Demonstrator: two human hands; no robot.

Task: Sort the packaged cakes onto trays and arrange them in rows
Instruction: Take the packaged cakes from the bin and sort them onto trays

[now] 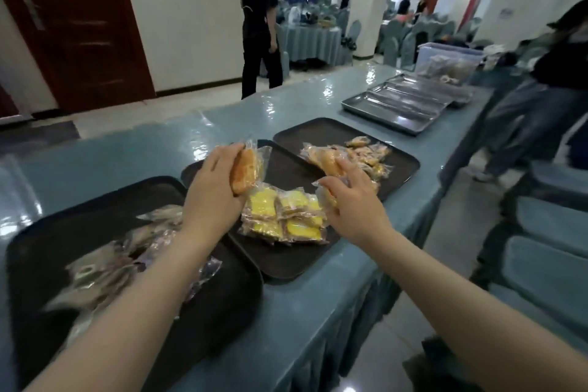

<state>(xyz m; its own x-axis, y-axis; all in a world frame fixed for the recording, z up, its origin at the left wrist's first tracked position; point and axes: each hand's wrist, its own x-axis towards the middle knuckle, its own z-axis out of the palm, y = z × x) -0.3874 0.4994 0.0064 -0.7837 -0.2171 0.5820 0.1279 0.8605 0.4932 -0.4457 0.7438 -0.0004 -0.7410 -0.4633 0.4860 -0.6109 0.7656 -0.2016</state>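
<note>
Three dark trays lie in a row on the blue-covered table. The near tray [38, 251] holds dark wrapped cakes [105, 264]. The middle tray [296, 261] carries yellow wrapped cakes [280, 213] set in rows. The far tray [404, 159] has a loose heap of orange-brown wrapped cakes [366, 153]. My left hand [216, 188] grips a golden-brown wrapped cake [245, 172] above the middle tray. My right hand [350, 200] hovers at the gap between the middle and far trays, fingers curled round another wrapped brown cake [331, 167], partly hidden under the palm.
Metal trays [394, 108] lie farther along the table, with a clear plastic bin [445, 56] behind them. A person stands beyond the table at the left, another at the right edge. Blue-covered chairs [547, 251] line the right side.
</note>
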